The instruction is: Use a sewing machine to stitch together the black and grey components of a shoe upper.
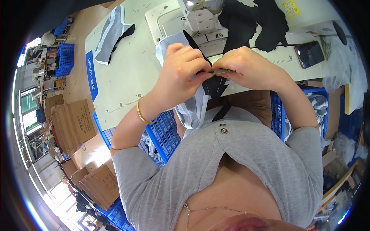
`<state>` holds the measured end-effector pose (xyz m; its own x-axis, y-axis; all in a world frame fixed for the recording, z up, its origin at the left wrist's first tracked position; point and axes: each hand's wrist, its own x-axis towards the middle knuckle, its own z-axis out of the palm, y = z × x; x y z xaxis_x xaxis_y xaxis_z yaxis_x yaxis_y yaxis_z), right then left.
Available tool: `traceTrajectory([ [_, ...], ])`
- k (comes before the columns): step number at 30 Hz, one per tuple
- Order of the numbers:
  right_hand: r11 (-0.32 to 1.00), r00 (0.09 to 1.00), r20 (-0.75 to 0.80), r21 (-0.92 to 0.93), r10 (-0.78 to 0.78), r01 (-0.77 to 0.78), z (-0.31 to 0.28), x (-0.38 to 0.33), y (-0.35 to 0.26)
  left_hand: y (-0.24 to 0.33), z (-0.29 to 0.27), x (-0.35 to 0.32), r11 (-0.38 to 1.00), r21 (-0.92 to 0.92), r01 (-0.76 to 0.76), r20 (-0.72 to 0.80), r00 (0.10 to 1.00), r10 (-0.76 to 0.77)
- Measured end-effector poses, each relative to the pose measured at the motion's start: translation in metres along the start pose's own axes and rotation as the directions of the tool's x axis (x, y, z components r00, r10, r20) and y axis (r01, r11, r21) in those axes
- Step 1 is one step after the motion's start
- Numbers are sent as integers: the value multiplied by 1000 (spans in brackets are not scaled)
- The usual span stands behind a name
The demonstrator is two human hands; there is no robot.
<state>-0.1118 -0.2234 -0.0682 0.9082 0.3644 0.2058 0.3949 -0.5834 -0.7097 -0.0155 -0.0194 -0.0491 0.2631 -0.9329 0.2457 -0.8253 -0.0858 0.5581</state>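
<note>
Over the front edge of the sewing table, my two hands meet at a white and black sewn fabric piece (189, 111). My left hand (179, 73) is closed, its fingertips pinching the black part of the piece. In my right hand (246, 68) is a slim metal tool, apparently thread snips (220, 71), with its tip pointing left at the black fabric near my left fingertips. The white part hangs below my left hand, and another part rises behind it. My fingers hide the exact spot where the tool meets the fabric.
A sewing machine (198, 19) stands just beyond my hands. Black cut pieces (266, 23) lie right of it, a grey-white piece (110, 36) at the far left. A phone (309, 54) rests on the right. Blue crates (165, 133) stand below the table; cardboard boxes (75, 123) sit left.
</note>
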Motion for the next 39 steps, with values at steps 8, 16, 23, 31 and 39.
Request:
traceTrajectory([
  [8, 998, 988, -151, -58, -14, 6, 9, -14, -10, 23, 18, -32, 378, -681, 628, 157, 628, -762],
  [16, 997, 981, -185, 68, 50, -38, 14, -18, -15, 24, 52, -33, 467, -810, 354, -133, 665, -735],
  [23, 992, 986, -136, 86, 101, -90, 13, -18, -9, 22, 53, -34, 528, -782, 330, -196, 675, -711],
  [31, 993, 974, -198, 61, 110, -100, 21, -23, -13, 24, 57, -36, 10, -937, 350, 234, 647, -725],
  [39, 997, 983, -179, -66, 35, -48, 12, -13, -10, 30, 61, -34, 284, -905, 317, -10, 650, -760],
])
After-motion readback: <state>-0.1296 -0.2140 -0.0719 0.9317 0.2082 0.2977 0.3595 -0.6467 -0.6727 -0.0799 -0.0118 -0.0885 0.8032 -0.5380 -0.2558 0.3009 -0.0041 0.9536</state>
